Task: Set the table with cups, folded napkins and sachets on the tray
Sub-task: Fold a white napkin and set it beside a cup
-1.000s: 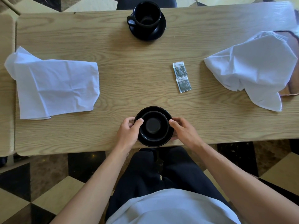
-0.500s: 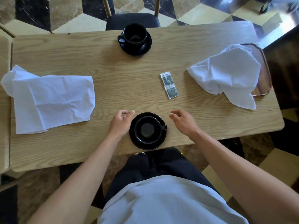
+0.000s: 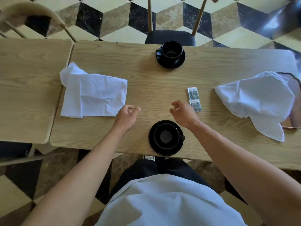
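Checkered marble floor surrounds the wooden table [image 3: 146, 82]. From the head view, both the left hand [image 3: 126, 115] and right hand [image 3: 183, 113] hover loose and holding nothing, flanking the near cup [image 3: 166, 136] on its saucer [image 3: 162, 150]. Two sachets [image 3: 194, 99] lie just beside the right hand; one napkin [image 3: 93, 95] lies left, another [image 3: 257, 98] drapes over the tray [image 3: 291, 126].

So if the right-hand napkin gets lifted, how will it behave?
The napkin is probably limp: it lies crumpled and drapes over the tray edge. Likely light, thin cloth. It would sag and unfold rather than keep shape.
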